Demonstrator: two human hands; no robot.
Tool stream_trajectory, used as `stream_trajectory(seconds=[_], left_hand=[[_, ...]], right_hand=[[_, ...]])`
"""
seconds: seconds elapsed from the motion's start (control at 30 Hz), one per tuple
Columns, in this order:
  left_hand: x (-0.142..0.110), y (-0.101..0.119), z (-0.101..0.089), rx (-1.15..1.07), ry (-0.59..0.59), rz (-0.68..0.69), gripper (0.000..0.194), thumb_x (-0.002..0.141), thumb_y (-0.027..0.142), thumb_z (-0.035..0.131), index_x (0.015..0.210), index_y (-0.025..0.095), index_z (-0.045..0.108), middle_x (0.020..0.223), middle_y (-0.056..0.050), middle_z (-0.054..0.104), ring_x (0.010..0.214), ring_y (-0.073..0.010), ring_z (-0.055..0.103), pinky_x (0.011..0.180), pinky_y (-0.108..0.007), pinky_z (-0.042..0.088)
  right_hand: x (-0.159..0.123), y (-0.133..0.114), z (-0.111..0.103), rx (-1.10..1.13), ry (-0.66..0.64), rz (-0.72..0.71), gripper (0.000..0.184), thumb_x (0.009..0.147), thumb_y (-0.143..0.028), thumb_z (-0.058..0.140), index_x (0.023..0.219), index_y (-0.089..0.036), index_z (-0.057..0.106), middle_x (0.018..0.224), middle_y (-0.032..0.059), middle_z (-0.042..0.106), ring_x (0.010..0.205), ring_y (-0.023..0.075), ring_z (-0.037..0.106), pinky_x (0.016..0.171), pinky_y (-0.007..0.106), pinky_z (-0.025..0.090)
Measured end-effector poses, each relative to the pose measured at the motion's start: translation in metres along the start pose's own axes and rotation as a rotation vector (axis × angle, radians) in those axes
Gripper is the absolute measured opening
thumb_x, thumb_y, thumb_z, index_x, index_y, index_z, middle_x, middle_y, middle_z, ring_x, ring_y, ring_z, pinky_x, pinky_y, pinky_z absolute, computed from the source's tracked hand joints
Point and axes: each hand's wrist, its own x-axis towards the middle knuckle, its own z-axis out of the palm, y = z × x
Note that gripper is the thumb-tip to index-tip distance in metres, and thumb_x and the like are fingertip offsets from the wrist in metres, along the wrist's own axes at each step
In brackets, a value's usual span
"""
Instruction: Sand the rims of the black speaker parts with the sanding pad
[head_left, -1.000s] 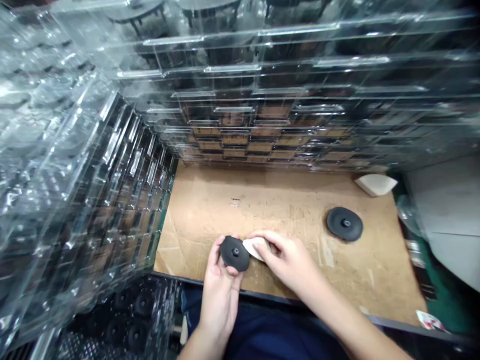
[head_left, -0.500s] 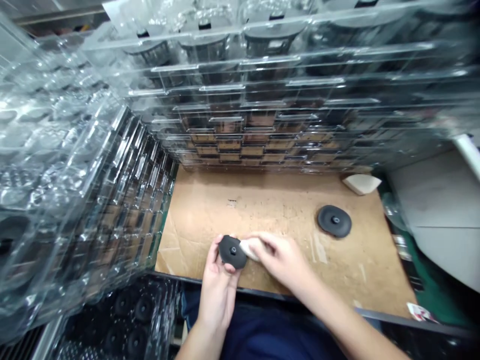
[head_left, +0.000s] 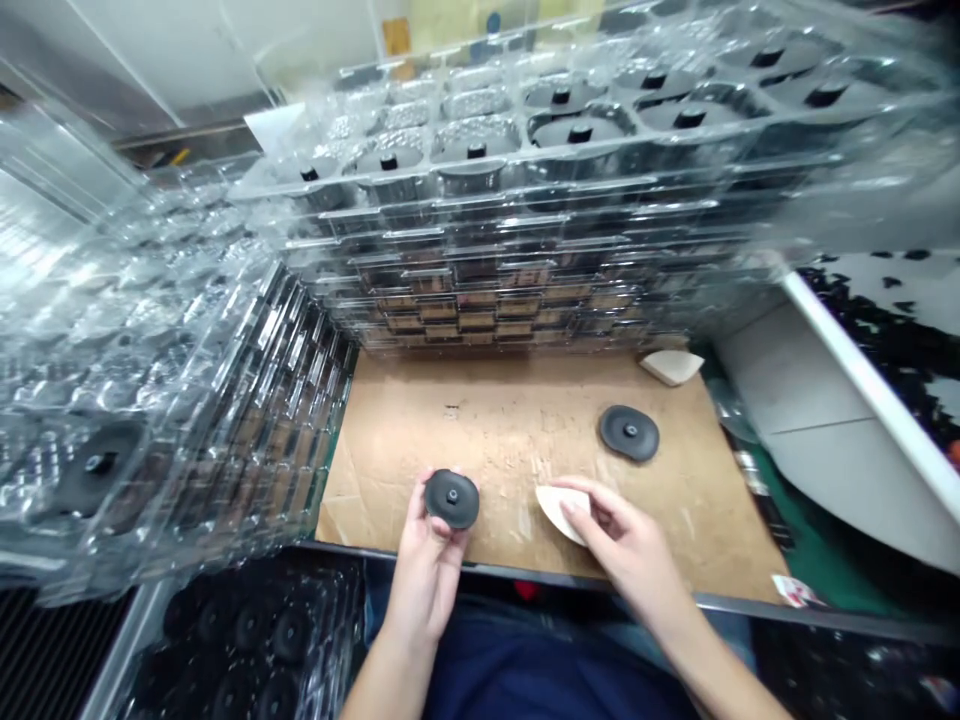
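My left hand (head_left: 429, 575) holds a black oval plastic part (head_left: 442, 515) by its edges, its face with the small central post turned up. To the right, my right hand (head_left: 630, 535) pinches a cream, pointed, wedge-shaped pad (head_left: 556, 512) between thumb and fingers, apart from the part. Beyond that hand, a second black oval part (head_left: 639, 446) lies on the cardboard (head_left: 480, 430), post upward. Another cream wedge-shaped pad (head_left: 673, 368) rests near the cardboard's far right corner. Whether the pads are folded cloth or foam, I cannot tell.
Tall stacks of clear plastic trays (head_left: 480, 235) wall off the back and left; their top pockets hold black parts. More black parts (head_left: 247, 625) sit in trays at lower left. A white panel (head_left: 817, 440) and a box of black pieces (head_left: 874, 310) stand at right.
My right hand has drawn the pad away from the held part, to the right. My left hand still holds the part. The view has shifted, showing more of the tray tops.
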Motion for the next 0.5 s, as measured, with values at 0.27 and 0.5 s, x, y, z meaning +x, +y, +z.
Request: stream_trajectory(seconds=[0.27,0.5], left_hand=[[-0.024,0.004,0.021,0.036,-0.113,-0.062,0.059,0.051,0.033,0.079,0.106,0.032,0.058,0.115,-0.005,0.063,0.108,-0.0273,0.058,0.092,-0.034,0.046],[-0.037,0.002,0.040,-0.020,-0.384,-0.094,0.054,0.055,0.030,0.079,0.105,0.037,0.060,0.116,0.000,0.065,0.108,-0.0236,0.058,0.092,-0.029,0.043]], right_hand=[[-0.022,0.016,0.002,0.005,-0.023,-0.003,0.032,0.079,-0.038,0.049,0.098,-0.018,0.066,0.089,0.0063,0.069,0.068,0.0189,0.063,0.058,0.028,0.051],[-0.013,0.006,-0.005,-0.005,0.081,-0.134,0.034,0.082,-0.036,0.050,0.109,-0.017,0.059,0.101,0.0089,0.059,0.054,0.0108,0.054,0.052,0.027,0.050]])
